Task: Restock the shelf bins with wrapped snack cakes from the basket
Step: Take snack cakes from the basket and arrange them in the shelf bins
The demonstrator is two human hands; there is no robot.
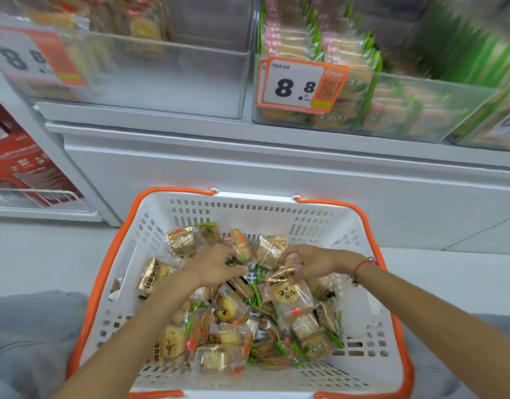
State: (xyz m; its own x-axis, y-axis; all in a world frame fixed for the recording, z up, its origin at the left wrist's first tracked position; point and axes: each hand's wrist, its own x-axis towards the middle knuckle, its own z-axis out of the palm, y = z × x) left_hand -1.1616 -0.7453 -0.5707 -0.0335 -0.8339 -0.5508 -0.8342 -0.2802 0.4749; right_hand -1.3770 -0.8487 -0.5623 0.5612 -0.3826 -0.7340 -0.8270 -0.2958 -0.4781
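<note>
Both of your hands are down in the white slotted plastic basket with orange rim and handles (372, 226), which sits on the floor in front of you, below the shelf. Your left hand (216, 266) has its fingers curled into the heap of clear-wrapped round snack cakes (228, 309), closing on 1 or more packets near the middle of the pile; exactly which packet it holds is hidden by the fingers. Your right hand (308, 263), the 1 with the red string bracelet (363, 264), pinches the crinkled edge of a gold-printed wrapper (281, 276) lying on top.

These packets look light and slightly puffed, and the film is probably slick, so a pinch on a sealed end may slip. The cakes inside are likely soft and crumbly; take each across its flat faces or scoop several loosely rather than squeezing.

Above, the clear plastic bin on the left (161, 79) looks largely unfilled at its front, while the clear plastic bin on the right (421, 110) behind the orange-framed 8.8 price tag (294, 87) already holds green-edged packs. The left bin seems the likelier place for what you lift.
</note>
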